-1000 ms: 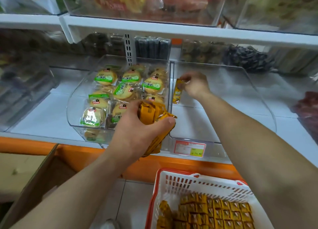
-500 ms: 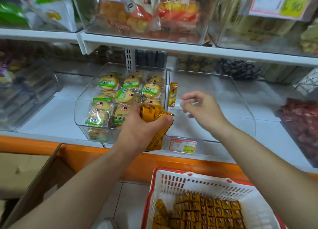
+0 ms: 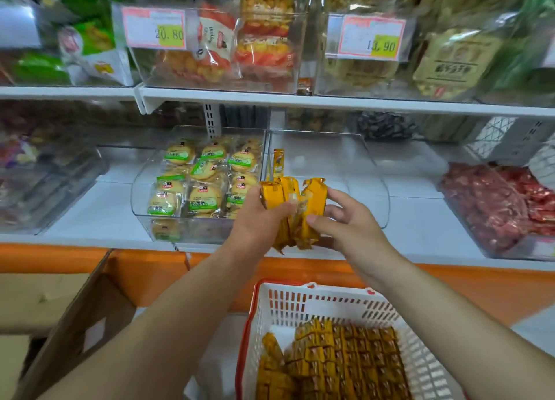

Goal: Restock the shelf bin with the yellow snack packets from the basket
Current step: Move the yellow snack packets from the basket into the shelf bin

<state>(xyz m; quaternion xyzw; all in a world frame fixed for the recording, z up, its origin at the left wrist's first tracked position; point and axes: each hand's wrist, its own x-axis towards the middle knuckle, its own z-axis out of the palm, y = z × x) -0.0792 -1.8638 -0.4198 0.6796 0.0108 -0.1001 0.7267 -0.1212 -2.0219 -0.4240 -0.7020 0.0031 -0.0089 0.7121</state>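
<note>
Squeezing a fat bunch of yellow snack packets [image 3: 285, 195] in the left hand [image 3: 258, 222], over the shelf's front edge, just before the clear shelf bin [image 3: 369, 159]. Pinching one packet with the right hand [image 3: 348, 231]. Maybe risking a spill: tugging too fast, shaking others loose, dropping them toward the basket [image 3: 330, 294].

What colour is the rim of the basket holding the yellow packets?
The rim is red, seen best in the head view.

Both hands [image 3: 260, 221] [image 3: 350, 231] around yellow packets [image 3: 312, 197]
</note>
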